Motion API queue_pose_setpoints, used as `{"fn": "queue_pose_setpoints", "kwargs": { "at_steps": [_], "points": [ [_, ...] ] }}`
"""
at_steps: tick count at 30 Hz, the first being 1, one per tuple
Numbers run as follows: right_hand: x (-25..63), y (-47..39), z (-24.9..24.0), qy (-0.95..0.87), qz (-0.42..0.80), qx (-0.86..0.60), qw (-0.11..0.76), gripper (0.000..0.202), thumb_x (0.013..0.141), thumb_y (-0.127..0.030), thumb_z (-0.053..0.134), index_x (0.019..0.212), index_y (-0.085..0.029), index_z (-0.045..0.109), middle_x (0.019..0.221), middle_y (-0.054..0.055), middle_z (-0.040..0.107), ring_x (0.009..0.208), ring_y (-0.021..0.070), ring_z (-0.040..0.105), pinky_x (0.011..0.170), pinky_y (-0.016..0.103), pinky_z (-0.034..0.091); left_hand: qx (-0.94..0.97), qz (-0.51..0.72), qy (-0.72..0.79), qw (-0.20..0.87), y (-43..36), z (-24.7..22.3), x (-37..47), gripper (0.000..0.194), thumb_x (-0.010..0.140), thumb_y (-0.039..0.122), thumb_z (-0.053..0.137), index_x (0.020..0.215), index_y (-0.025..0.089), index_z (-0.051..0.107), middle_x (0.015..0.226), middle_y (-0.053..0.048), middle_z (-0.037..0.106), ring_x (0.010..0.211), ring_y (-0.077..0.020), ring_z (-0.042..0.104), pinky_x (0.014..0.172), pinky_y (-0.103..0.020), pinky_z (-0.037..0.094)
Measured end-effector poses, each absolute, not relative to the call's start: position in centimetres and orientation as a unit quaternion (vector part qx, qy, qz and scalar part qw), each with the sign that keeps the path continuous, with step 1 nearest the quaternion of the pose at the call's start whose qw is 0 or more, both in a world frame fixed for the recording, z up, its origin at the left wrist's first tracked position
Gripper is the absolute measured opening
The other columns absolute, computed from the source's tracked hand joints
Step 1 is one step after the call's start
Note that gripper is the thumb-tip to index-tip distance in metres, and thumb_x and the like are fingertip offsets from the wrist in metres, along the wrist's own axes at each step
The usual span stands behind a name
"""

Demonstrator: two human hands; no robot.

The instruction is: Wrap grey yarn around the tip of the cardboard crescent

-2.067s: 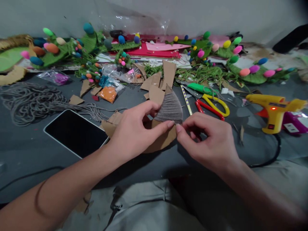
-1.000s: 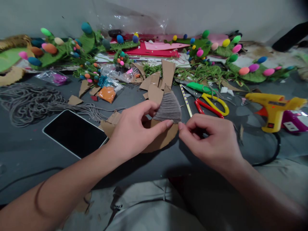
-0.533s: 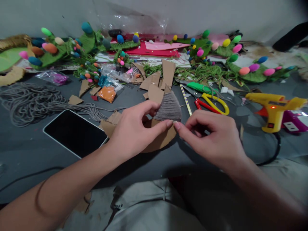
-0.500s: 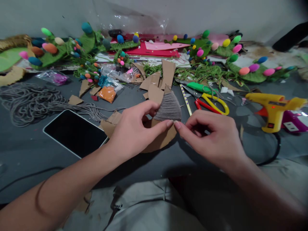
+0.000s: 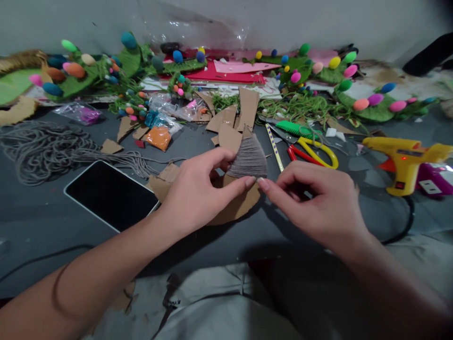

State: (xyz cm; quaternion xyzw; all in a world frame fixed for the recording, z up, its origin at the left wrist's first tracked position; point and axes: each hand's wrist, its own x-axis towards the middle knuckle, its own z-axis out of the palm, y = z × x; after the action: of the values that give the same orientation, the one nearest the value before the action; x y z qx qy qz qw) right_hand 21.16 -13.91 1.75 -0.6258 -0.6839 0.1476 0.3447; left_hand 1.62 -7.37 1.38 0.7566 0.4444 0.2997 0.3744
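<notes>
My left hand point(image 5: 198, 191) is closed on a cut cardboard piece point(image 5: 235, 208), its thumb lying across the front. Grey cord point(image 5: 248, 158) is wound in tight rows around the piece's upper part, while bare brown cardboard shows below. At the lower right edge of the winding, my right hand point(image 5: 314, 198) pinches the cord between thumb and forefinger; the fingertips mostly hide the strand. The two thumb tips are close together. From a loose heap of the same cord point(image 5: 46, 148) on the left, strands run toward my left hand.
A phone point(image 5: 111, 196) lies left of my left forearm. Scissors point(image 5: 311, 151), a green-handled cutter point(image 5: 295, 128) and a dotted stick point(image 5: 275, 148) lie beyond my right hand. A yellow glue gun point(image 5: 405, 163) stands right. Cardboard scraps point(image 5: 226, 118) and green leaves with coloured balls point(image 5: 375, 106) line the back.
My right hand has shifted very slightly to the right, its pinch still at the winding's edge. My left hand and the cardboard piece look almost unmoved.
</notes>
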Motion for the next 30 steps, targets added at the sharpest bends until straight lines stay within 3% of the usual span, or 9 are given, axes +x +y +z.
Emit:
{"fn": "queue_pose_setpoints", "kwargs": {
  "at_steps": [14,22,27,30],
  "points": [
    [21.6,-13.9,1.4,-0.693,0.141,-0.622,0.337,0.032,0.087,-0.036,0.072,0.064,-0.020,0.058,0.060,-0.002,0.053,0.055,0.0111,0.044,0.054,0.029,0.034,0.753,0.302,0.440,0.385,-7.4,1.4,1.6,0.023,0.083,0.039,0.075,0.098,0.022,0.072,0.083,0.000,0.075,0.062,-0.0137,0.061,0.052,-0.026,0.044],
    [22.0,-13.8,2.0,-0.660,0.181,-0.642,0.346,0.035,0.088,-0.040,0.072,0.063,-0.019,0.059,0.056,-0.002,0.053,0.051,0.0092,0.043,0.047,0.026,0.032,0.750,0.306,0.449,0.377,-7.2,1.2,1.5,0.025,0.081,0.041,0.077,0.097,0.022,0.073,0.085,-0.001,0.075,0.064,-0.0149,0.062,0.053,-0.027,0.045],
    [22.7,-13.6,2.5,-0.659,0.177,-0.640,0.353,0.013,0.092,-0.030,0.066,0.083,-0.020,0.067,0.068,0.000,0.060,0.053,0.0099,0.045,0.046,0.025,0.033,0.745,0.303,0.448,0.389,-7.2,1.1,1.5,0.026,0.082,0.042,0.076,0.100,0.024,0.073,0.089,-0.001,0.077,0.067,-0.0158,0.065,0.057,-0.027,0.048],
    [22.9,-13.5,2.3,-0.667,0.180,-0.635,0.345,0.011,0.095,-0.029,0.061,0.088,-0.021,0.065,0.069,-0.001,0.058,0.053,0.0098,0.044,0.047,0.026,0.034,0.744,0.299,0.449,0.395,-7.2,1.1,1.5,0.027,0.081,0.042,0.077,0.101,0.023,0.073,0.091,-0.001,0.077,0.069,-0.0163,0.066,0.058,-0.028,0.049]
  ]
}}
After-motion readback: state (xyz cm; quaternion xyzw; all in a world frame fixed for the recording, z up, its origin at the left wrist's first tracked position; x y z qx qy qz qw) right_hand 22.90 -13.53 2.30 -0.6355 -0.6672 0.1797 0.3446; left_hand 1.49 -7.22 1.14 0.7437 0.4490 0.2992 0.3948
